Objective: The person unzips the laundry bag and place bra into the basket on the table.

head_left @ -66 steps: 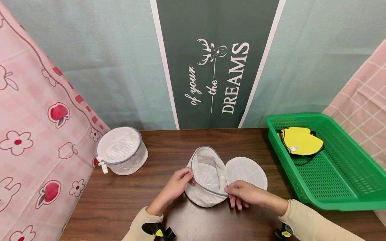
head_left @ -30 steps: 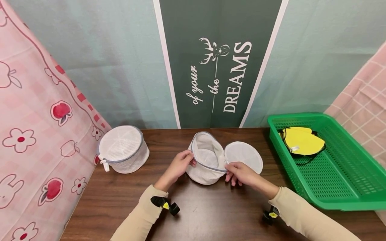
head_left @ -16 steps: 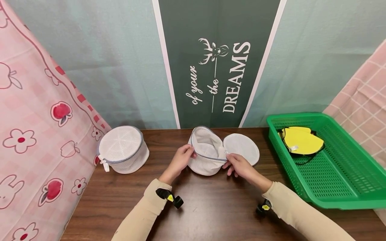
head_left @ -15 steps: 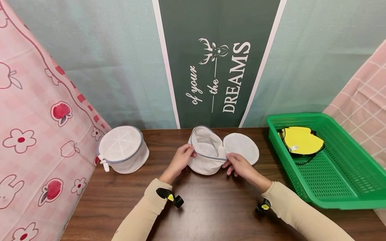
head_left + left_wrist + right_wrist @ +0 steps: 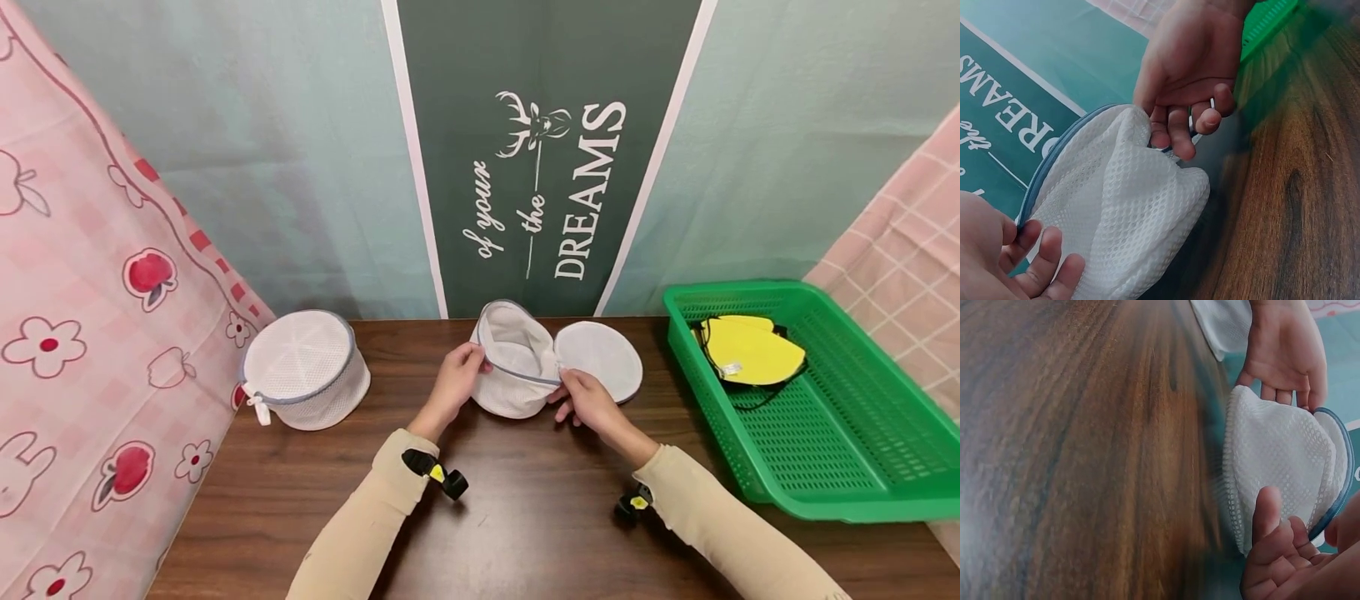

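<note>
A round white mesh laundry bag (image 5: 510,393) with a blue-grey zip rim stands at the back middle of the table, its top open. Its round lid (image 5: 600,358) lies flipped out to the right, still joined at the side. My left hand (image 5: 455,382) pinches the rim on the left, thumb over the edge, as the left wrist view shows with the mesh wall (image 5: 1129,194). On the right, my right hand (image 5: 592,402) pinches the rim near the lid's joint. In the right wrist view, its other fingers (image 5: 1266,512) curl loosely beside the mesh.
A second mesh laundry bag (image 5: 303,371), zipped up, stands at the back left. The green basket (image 5: 738,467) on the right holds a yellow piece (image 5: 753,352) with black cords. Patterned cloths hang behind and at both sides of the wooden table (image 5: 495,525).
Both hands have moved the open laundry bag away from the front, towards the back of the table. Their pinch on the rim has stayed, and the lid has come along.
</note>
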`<control>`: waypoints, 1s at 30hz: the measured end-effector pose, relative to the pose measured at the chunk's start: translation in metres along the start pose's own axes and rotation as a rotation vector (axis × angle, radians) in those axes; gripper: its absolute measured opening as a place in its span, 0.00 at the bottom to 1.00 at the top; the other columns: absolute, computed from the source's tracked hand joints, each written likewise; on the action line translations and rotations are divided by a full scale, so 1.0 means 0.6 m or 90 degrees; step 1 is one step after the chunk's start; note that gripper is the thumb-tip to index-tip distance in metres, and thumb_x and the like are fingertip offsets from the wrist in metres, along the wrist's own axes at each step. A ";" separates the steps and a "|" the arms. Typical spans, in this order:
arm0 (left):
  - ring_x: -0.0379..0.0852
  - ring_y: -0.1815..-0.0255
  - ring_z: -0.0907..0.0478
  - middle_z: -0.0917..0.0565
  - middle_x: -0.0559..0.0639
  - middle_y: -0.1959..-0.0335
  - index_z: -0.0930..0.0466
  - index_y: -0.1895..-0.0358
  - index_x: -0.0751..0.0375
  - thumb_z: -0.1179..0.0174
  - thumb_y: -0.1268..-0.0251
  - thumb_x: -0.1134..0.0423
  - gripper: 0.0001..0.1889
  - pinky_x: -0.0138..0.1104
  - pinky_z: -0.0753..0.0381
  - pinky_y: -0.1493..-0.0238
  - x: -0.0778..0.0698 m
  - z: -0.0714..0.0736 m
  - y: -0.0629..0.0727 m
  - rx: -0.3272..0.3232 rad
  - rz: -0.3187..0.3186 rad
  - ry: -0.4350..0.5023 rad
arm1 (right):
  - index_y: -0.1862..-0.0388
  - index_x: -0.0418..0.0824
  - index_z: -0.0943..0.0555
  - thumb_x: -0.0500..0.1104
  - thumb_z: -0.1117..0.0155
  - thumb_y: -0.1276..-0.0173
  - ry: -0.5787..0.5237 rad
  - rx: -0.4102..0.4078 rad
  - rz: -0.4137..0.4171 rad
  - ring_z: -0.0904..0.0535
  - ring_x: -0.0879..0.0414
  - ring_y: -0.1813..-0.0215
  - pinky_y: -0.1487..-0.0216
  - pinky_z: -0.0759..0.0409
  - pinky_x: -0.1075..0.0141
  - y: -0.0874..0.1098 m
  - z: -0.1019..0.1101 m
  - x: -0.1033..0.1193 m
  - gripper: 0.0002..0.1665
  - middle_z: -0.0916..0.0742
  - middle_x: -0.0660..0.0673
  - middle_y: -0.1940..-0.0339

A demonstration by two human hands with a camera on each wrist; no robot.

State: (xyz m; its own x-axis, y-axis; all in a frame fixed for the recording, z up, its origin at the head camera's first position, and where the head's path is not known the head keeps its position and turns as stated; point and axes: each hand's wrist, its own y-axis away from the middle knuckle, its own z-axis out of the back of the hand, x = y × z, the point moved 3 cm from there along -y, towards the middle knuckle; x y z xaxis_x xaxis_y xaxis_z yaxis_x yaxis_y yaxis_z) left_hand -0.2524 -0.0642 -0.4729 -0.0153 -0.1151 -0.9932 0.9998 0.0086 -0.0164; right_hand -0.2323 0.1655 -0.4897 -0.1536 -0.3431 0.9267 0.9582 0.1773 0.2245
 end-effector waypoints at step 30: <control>0.54 0.54 0.18 0.15 0.61 0.64 0.18 0.59 0.73 0.49 0.22 0.64 0.14 0.41 0.24 0.45 -0.009 0.007 0.000 -0.024 0.003 -0.017 | 0.52 0.29 0.25 0.48 0.65 0.14 -0.001 0.009 -0.012 0.19 0.60 0.76 0.78 0.28 0.65 -0.004 -0.002 -0.004 0.26 0.14 0.41 0.64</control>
State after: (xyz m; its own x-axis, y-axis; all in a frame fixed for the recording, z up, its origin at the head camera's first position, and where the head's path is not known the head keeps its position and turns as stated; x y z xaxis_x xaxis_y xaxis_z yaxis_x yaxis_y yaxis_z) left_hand -0.2522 -0.0678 -0.4671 -0.0090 -0.1420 -0.9898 0.9988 0.0461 -0.0157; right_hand -0.2337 0.1650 -0.4926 -0.1716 -0.3447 0.9229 0.9516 0.1844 0.2458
